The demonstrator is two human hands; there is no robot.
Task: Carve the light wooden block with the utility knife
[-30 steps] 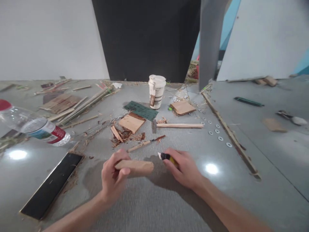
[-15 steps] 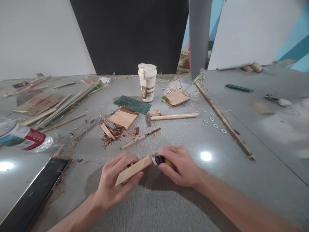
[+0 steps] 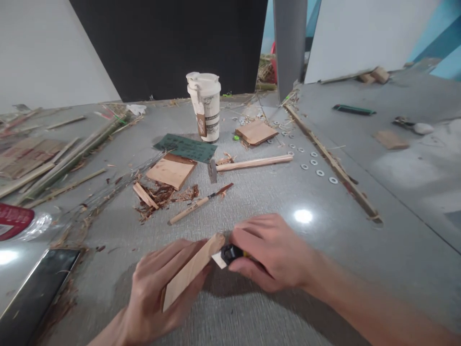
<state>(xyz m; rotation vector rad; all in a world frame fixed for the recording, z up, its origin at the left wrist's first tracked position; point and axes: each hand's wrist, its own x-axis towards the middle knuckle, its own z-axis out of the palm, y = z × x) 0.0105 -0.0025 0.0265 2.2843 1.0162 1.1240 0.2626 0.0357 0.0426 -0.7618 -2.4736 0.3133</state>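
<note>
My left hand (image 3: 160, 283) is closed around a light wooden block (image 3: 190, 273), held tilted with its narrow face up and its far end pointing right. In my right hand (image 3: 270, 252) is a utility knife (image 3: 230, 254) with a black tip and some yellow on its body. Its short blade is out and lies beside the block's far end; whether it touches the wood I cannot tell. Beyond my hands a wooden-handled carving tool (image 3: 194, 207) lies on the grey surface, and past it a hammer (image 3: 252, 163).
A lidded paper cup (image 3: 209, 108) stands behind green sandpaper (image 3: 185, 148) and a wood piece (image 3: 172, 170) with shavings (image 3: 167, 197). Another wood piece (image 3: 256, 132) lies near scattered washers (image 3: 320, 173). At left are a phone (image 3: 39, 288) and a plastic bottle (image 3: 21, 222); a wooden strip (image 3: 331, 163) runs along the right.
The view has shifted, so the surroundings sit further left and higher. The block is tipped more steeply, and the knife blade has moved from its far tip to lower along its right side.
</note>
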